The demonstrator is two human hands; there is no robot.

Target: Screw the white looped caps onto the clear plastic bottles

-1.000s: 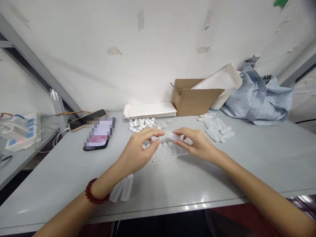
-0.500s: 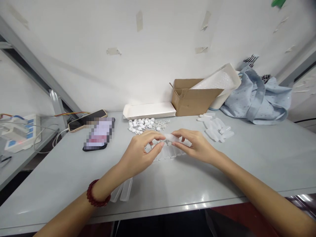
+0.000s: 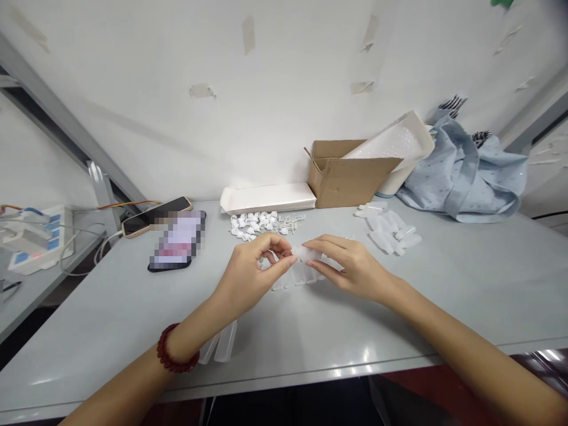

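A short translucent white plastic tube [image 3: 305, 254] is held between my two hands above the table. My left hand [image 3: 251, 266] pinches at its left end with thumb and fingertips; any small part there is too hidden to name. From the other side, my right hand [image 3: 357, 263] grips the tube between thumb and fingers. Beneath the hands lies a row of similar clear tubes [image 3: 302, 274], partly covered by them. Behind are a heap of small white caps [image 3: 251, 225] and a scatter of thin clear pieces [image 3: 290, 223]. Two longer clear tubes [image 3: 226, 343] lie by my left wrist.
Several capped tubes [image 3: 388, 229] are piled at right. Along the wall stand a stack of white padded envelopes [image 3: 270, 197], a cardboard box [image 3: 355, 182] and a blue cloth bag [image 3: 465, 177]. Two phones, one a lit phone [image 3: 177, 239], and a power strip [image 3: 42, 239] are at left.
The held tube has come slightly lower, and my right fingers have shifted a little to the left along it. My left fingers have curled closer together. The things on the table look unmoved.
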